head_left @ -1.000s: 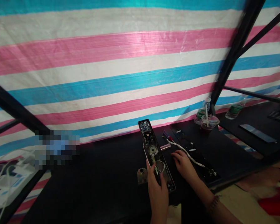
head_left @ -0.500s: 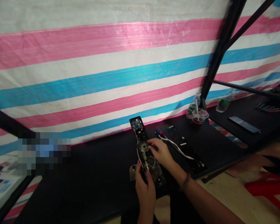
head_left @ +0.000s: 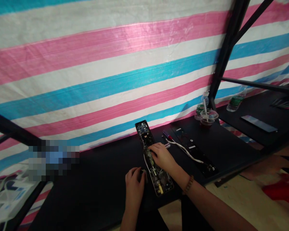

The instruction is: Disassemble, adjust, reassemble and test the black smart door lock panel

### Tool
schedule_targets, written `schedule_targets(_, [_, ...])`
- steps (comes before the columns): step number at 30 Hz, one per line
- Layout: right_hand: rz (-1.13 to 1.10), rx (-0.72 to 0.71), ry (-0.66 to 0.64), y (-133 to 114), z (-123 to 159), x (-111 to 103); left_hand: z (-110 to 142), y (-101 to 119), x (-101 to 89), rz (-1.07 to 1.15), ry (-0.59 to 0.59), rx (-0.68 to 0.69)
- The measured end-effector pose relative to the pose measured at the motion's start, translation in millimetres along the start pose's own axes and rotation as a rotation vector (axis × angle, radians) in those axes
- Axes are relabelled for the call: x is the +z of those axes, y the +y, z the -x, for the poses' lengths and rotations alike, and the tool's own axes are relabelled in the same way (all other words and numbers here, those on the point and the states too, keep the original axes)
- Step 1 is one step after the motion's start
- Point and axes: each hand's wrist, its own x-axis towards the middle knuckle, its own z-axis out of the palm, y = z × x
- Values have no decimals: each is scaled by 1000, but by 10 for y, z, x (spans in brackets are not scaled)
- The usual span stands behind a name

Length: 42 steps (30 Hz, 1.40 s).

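Observation:
A long, narrow black device casing lies opened on the black table, with a circuit board at its far end and wires and a brass-coloured part at its near end. My right hand reaches over the middle of the casing, its bent fingers gripping there and covering the round part. Just left of the casing, my left hand has its fingers curled round a small flat part, which is mostly hidden.
Right of the casing lie a screwdriver, a white cable and a long black panel. A drink cup and a water bottle stand farther back. A phone-like slab lies on the neighbouring table.
My right hand has moved left from the table onto the middle of the casing. My left hand has let go of the casing's near end and moved left to the small flat part.

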Motion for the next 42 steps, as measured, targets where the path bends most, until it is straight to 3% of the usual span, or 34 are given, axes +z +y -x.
schedule_targets(3, [-84, 6, 48, 17, 4, -37, -1, -17, -19, 27, 0, -13])
schedule_targets(6, [-201, 33, 200, 115, 96, -102, -40, 30, -113, 76, 35, -37])
schedule_targets(10, [-215, 155, 405, 350, 386, -142, -255, 295, -263, 107, 173, -1])
schedule_targets(12, [-219, 225, 406, 458, 548, -125, -413, 491, -274, 106, 186, 59])
schedule_targets(15, [-216, 302, 365, 536, 711, -98, -631, 738, -177, 85, 101, 165])
schedule_targets(19, [-193, 313, 298, 503, 755, -103, -755, 826, -7, 4, 35, 222])
schedule_targets(24, [-194, 305, 229, 458, 729, -110, -698, 747, 39, -52, 68, 217])
schedule_targets(30, [-177, 275, 215, 440, 726, -86, -698, 806, 107, -20, 62, 195])
schedule_targets(36, [-199, 282, 309, 446, 712, -121, -576, 780, 187, -25, 149, 132])
schedule_targets(39, [-207, 264, 359, 412, 523, -170, -390, 738, 290, 43, 119, 41])
schedule_targets(42, [-180, 190, 306, 342, 158, -197, -208, 697, 406, 150, 75, -72])
